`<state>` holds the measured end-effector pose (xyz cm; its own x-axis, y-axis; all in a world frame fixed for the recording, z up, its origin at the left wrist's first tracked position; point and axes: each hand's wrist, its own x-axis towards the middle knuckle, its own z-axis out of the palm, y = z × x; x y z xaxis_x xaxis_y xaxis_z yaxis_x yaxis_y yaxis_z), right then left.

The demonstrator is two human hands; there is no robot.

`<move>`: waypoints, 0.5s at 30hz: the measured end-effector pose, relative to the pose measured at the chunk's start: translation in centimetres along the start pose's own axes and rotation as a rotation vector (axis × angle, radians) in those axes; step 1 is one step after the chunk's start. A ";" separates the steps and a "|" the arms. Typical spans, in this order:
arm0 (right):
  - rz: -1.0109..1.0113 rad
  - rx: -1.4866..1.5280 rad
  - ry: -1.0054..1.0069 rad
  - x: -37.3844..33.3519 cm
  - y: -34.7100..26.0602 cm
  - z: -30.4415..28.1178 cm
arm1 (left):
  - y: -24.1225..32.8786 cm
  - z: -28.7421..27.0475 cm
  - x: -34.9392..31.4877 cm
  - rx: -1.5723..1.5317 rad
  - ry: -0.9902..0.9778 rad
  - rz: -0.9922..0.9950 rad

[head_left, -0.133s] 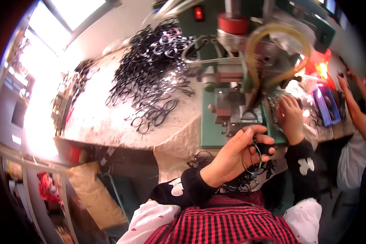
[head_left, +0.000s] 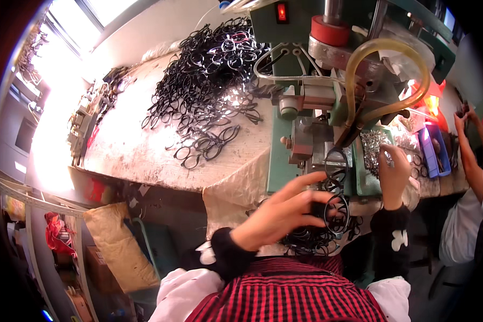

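Observation:
My left hand [head_left: 279,212] holds a dark eyeglass frame [head_left: 346,212] at its fingertips, in front of the machine's metal fixture [head_left: 330,155]. One rim stands up by the fixture and the other hangs lower. Dark covering shows on one finger, and motion blurs the fingertips a little. My right hand [head_left: 396,169] is at the near right side of a green tray [head_left: 367,188] full of small shiny metal parts [head_left: 374,147]. Its fingers are curled and pinched together; whatever lies between them is too small to make out.
A large heap of dark eyeglass frames [head_left: 198,86] covers the back of the worktable [head_left: 123,145]. More frames [head_left: 311,241] lie below my left hand. The green machine carries a yellow hose [head_left: 389,45]. At right stand a blue bin [head_left: 434,150] and another person's arm [head_left: 471,161].
My left hand has shifted left and its fingers have spread, with the eyeglass frame now upright by the fixture. My right hand has drawn slightly nearer, its fingers more pinched. The view has moved slightly.

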<state>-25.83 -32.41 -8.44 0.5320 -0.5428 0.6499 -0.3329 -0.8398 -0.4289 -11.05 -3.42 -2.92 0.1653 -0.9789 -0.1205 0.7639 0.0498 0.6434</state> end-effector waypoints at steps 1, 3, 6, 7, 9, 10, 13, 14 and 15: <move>0.186 0.111 0.014 -1.3 -0.1 -0.5 | 2.0 -0.6 -2.0 0.321 0.168 0.021; 0.632 0.666 0.155 -3.0 0.2 -1.2 | 5.2 -2.5 -5.5 0.899 0.702 0.406; 0.678 0.853 0.241 -4.2 1.4 0.0 | 11.9 -6.9 -9.7 1.198 1.161 0.710; 0.644 0.849 0.236 -3.7 1.2 0.7 | 13.7 -8.8 -10.6 1.267 1.229 0.747; 0.574 0.865 0.205 -2.1 0.0 1.9 | 16.3 -12.4 -10.7 1.547 1.220 0.674; 0.563 0.845 0.182 -1.6 -0.8 2.3 | 16.9 -13.7 -10.3 1.688 1.209 0.632; 0.508 0.709 0.136 -0.2 -2.4 2.8 | 15.7 -16.1 -7.9 2.271 1.361 0.433; 0.492 0.651 0.120 -0.2 -2.8 2.5 | 15.1 -17.6 -7.4 2.296 1.388 0.268; 0.516 0.642 0.110 -0.5 -3.1 2.1 | 14.7 -20.0 -6.9 2.342 1.427 0.034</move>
<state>-23.41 -29.50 -8.76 0.3438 -0.8839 0.3171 0.0126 -0.3333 -0.9427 11.47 8.02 -7.74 0.8485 -0.3904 0.3572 -0.3804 -0.9193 -0.1010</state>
